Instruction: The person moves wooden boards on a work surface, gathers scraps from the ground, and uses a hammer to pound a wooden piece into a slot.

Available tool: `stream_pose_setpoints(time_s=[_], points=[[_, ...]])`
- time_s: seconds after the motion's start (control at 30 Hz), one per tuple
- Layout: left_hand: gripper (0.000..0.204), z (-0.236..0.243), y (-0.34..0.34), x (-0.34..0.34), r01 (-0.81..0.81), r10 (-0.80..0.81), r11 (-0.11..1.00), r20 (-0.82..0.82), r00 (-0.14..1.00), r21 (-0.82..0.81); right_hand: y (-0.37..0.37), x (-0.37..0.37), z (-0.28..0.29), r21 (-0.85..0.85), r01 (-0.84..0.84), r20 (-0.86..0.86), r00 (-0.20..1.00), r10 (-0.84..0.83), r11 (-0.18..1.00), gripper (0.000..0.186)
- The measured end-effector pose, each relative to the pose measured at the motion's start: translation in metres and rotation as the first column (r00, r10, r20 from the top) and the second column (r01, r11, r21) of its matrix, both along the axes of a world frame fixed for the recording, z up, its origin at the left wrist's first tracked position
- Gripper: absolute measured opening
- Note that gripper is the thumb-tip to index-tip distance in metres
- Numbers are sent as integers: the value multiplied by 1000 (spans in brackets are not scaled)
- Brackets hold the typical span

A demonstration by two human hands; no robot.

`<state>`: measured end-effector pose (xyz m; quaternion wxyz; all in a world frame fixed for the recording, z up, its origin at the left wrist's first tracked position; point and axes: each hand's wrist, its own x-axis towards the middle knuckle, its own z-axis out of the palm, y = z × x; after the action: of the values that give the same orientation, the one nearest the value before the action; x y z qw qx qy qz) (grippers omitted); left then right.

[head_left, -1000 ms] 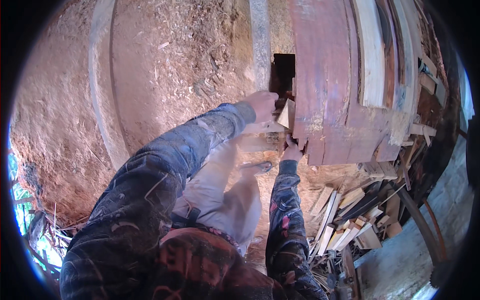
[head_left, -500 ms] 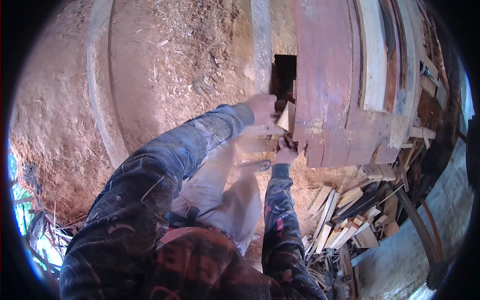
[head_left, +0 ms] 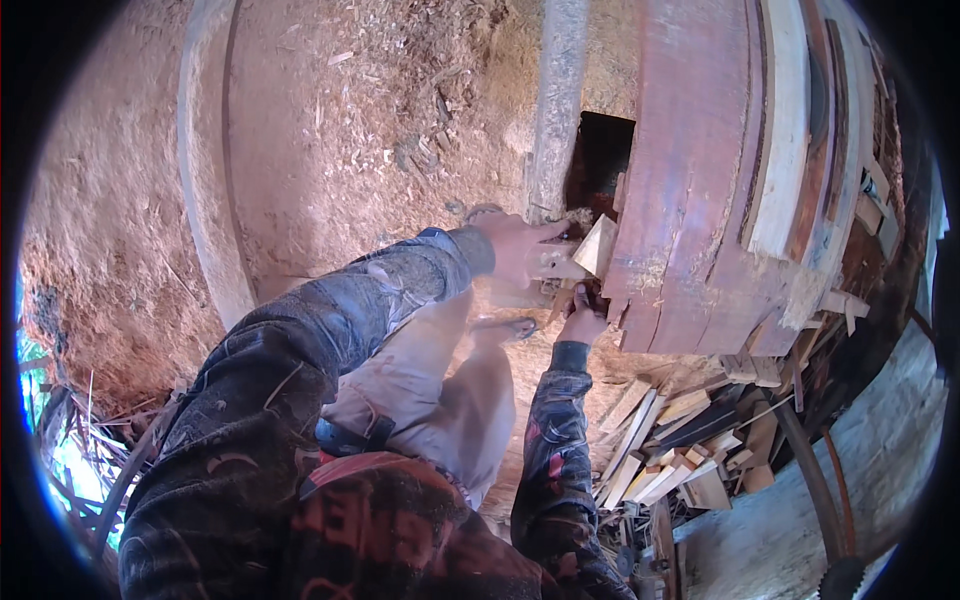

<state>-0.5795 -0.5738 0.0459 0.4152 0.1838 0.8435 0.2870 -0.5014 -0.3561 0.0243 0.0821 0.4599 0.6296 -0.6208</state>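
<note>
My left hand (head_left: 512, 248) reaches in from the left with its fingers stretched out and apart, resting by a pale strip of wood (head_left: 556, 263). Just right of its fingertips a pointed, light wooden wedge (head_left: 597, 246) stands against the edge of a reddish-brown plank bench top (head_left: 680, 180). Below the wedge, my right hand (head_left: 583, 320) is closed at the bench's near left corner, thumb upward. What lies within its fingers is hidden in shadow. A dark rectangular gap (head_left: 602, 150) opens beyond the wedge.
Long boards (head_left: 783, 130) lie along the bench's right side. Offcuts (head_left: 670, 465) are heaped on the floor at the lower right, near a curved dark bar (head_left: 808, 470). A grey beam (head_left: 558, 100) runs away from the gap; a curved timber (head_left: 205, 160) lies left on the chip-strewn ground.
The view has shifted, so the bench sits farther right. My left hand has drawn back from the gap's edge and its fingers have spread. My right hand stays at the bench corner.
</note>
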Motion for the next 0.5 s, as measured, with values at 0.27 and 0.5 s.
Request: stream_pose_setpoints(time_s=[0.27, 0.5], points=[[54, 0, 0, 3, 181, -174, 983, -247, 953, 9, 22, 3, -22, 313, -304, -63, 939, 339, 900, 4], [92, 18, -1, -3, -43, 43, 999, -56, 998, -11, 16, 2, -36, 109, -262, -68, 960, 270, 959, 11]])
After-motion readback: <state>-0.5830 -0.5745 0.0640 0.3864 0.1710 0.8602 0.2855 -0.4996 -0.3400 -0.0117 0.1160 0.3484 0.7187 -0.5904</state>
